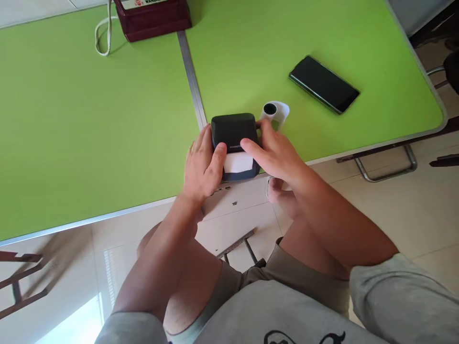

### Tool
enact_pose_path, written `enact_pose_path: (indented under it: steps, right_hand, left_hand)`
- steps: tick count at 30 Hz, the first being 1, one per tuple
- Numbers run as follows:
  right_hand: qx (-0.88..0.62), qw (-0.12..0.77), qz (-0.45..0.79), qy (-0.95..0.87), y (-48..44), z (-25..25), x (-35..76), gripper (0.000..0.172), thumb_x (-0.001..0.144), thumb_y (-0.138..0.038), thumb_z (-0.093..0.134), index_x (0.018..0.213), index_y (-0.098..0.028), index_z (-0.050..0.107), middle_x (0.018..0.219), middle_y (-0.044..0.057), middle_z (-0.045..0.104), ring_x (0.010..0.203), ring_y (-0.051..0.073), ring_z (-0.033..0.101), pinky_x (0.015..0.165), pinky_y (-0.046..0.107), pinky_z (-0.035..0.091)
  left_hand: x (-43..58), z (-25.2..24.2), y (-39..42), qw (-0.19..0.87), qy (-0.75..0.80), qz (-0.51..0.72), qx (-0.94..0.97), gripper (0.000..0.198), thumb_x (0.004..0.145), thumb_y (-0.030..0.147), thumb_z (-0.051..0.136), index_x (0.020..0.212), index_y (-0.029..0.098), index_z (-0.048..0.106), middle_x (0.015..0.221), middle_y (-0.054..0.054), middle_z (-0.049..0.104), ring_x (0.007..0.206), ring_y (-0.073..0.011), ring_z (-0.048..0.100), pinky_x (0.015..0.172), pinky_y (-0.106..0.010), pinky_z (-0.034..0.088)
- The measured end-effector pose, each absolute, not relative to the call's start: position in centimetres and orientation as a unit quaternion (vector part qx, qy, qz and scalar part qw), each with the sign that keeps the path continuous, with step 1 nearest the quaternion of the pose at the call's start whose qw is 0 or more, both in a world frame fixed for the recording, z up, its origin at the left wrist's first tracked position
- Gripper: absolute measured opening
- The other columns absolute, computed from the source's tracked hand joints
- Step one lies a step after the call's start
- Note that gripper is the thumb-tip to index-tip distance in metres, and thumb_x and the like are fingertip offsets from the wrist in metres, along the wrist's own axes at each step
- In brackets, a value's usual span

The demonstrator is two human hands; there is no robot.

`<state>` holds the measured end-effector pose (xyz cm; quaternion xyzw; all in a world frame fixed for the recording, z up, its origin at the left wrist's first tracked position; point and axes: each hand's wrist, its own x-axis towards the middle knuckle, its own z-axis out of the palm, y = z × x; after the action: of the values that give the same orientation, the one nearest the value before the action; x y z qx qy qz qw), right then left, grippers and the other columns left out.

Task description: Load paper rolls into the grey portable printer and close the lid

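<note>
A small black portable printer (234, 128) with rounded corners is held at the table's front edge. White paper (238, 162) shows across its near half, below some small lettering on the lid. My left hand (206, 165) wraps the printer's left side, its thumb resting by the paper. From the right, my right hand (274, 148) grips the other side, with its thumb laid over the lid near the lettering. Just behind my right fingers stands a white paper roll (269, 110) with a dark core and a loose curled end, partly hidden by that hand.
A phone (324, 84) lies dark-screened on the green table (107, 129), to the right. At the back left sits a dark red box (154, 21) with a white cord (103, 43). A metal strip (191, 79) crosses the tabletop. Below the edge are my legs and a tiled floor.
</note>
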<state>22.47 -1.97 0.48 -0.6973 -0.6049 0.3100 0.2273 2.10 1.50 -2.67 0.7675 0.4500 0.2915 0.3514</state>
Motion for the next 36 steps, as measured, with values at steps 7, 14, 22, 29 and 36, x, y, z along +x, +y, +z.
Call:
enact_pose_path:
  steps: [7,14,22,29,36]
  right_hand:
    - [-0.545,0.358,0.448,-0.611,-2.1,-0.4,22.3,0.076,0.078,-0.077,0.069,0.127,-0.021,0.054,0.123,0.011,0.067,0.111,0.029,0.067,0.089,0.041,0.056]
    - [-0.536,0.320,0.470,-0.624,-1.3,-0.2,22.8,0.085,0.077,-0.090,0.060,0.127,-0.022,0.062,0.111,0.009,0.071,0.098,0.028,0.070,0.078,0.041,0.057]
    - [-0.561,0.288,0.432,-0.645,-0.8,0.2,22.5,0.081,0.083,-0.088,0.053,0.127,-0.021,0.064,0.099,0.006,0.071,0.091,0.025,0.071,0.076,0.038,0.058]
    - [-0.611,0.320,0.349,-0.635,-1.1,-0.6,23.1,0.070,0.089,-0.084,0.053,0.122,-0.023,0.063,0.103,0.007,0.070,0.095,0.024,0.069,0.078,0.037,0.057]
    - [-0.641,0.323,0.348,-0.604,-1.0,-0.1,23.5,0.070,0.085,-0.090,0.049,0.090,-0.022,0.063,0.071,0.001,0.059,0.063,0.015,0.055,0.057,0.031,0.038]
  left_hand:
    - [1.7,-3.0,-0.2,0.511,0.305,0.440,0.672,0.067,0.099,0.067,0.053,0.158,0.045,0.031,0.159,-0.002,0.051,0.151,-0.0348,0.049,0.120,-0.053,0.049]
    - [2.0,-2.7,0.5,0.560,0.342,0.423,0.625,0.060,0.092,0.071,0.062,0.136,0.030,0.056,0.131,-0.008,0.068,0.128,-0.0358,0.067,0.097,-0.047,0.064]
    - [2.4,-3.0,1.0,0.499,0.360,0.419,0.668,0.065,0.096,0.074,0.053,0.142,0.028,0.053,0.134,-0.009,0.070,0.128,-0.0332,0.069,0.097,-0.045,0.065]
    - [1.3,-2.8,1.1,0.395,0.352,0.357,0.770,0.078,0.097,0.077,0.045,0.157,0.027,0.041,0.158,-0.011,0.054,0.147,-0.0332,0.053,0.119,-0.049,0.051]
    - [-0.1,-2.4,0.8,0.269,0.383,0.215,0.857,0.120,0.079,0.089,0.062,0.168,0.020,0.018,0.171,-0.020,0.030,0.156,-0.0429,0.039,0.119,-0.055,0.049]
